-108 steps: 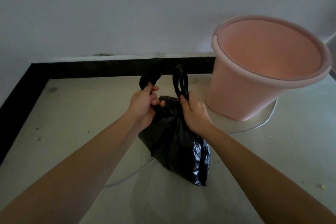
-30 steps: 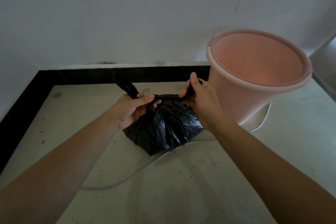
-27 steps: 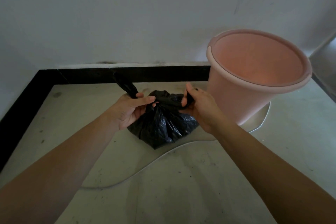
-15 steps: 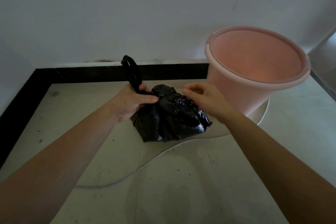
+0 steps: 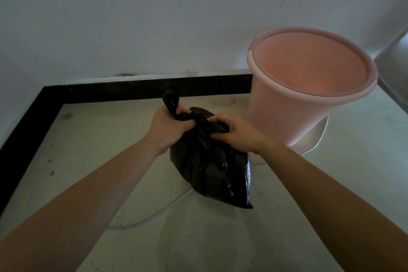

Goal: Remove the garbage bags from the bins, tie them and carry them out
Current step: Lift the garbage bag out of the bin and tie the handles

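We grip the bag at its neck. Our left hand clenches one twisted ear, which points up and away, and our right hand pinches the other. The bag's bulk lies below both hands, left of the bin, so tightening should mean pulling sideways.

Black garbage bag bunched at neck, beside empty pink bin.

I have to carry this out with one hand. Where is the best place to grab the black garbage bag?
Probably the gathered neck of the black garbage bag, taken from above: the plastic bunches narrow there between the left hand and right hand, and the full body bulges below it. The handle loop sticking up also offers a hold.
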A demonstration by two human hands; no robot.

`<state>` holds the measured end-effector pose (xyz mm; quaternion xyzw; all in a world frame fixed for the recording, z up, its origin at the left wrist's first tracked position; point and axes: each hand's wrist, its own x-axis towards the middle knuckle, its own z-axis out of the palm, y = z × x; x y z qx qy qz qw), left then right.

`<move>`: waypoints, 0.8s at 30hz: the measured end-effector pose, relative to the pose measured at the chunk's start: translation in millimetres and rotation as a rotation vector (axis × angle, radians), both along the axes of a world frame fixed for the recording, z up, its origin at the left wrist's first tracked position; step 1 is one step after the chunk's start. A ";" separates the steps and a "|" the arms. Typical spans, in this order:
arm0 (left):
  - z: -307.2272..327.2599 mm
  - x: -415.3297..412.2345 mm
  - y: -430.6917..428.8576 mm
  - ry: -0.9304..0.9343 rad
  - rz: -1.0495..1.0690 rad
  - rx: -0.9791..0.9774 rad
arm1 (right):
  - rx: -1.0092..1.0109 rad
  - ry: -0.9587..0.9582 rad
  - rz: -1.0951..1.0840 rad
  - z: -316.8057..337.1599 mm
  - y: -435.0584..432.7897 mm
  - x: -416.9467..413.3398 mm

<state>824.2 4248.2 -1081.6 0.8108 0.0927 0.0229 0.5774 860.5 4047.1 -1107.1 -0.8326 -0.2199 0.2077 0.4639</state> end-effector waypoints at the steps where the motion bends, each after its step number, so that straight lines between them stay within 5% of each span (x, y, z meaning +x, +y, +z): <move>1: -3.5 0.8 -0.7 -0.044 0.064 0.111 | 0.012 -0.001 -0.009 -1.9 1.4 -1.8; 4: -14.1 1.7 -0.6 -0.122 0.135 0.342 | 0.031 -0.020 -0.027 -4.5 4.9 -4.9; 9: -16.8 -3.9 -1.0 -0.151 0.211 0.424 | 0.104 0.027 -0.046 -3.1 8.4 -8.0; 17: -1.3 -1.8 -5.0 0.263 0.214 -0.425 | 0.124 -0.006 -0.122 -7.0 12.1 -9.7; 24: 6.8 4.0 0.2 0.280 0.127 -0.664 | 0.148 0.076 -0.134 -1.5 9.9 -11.8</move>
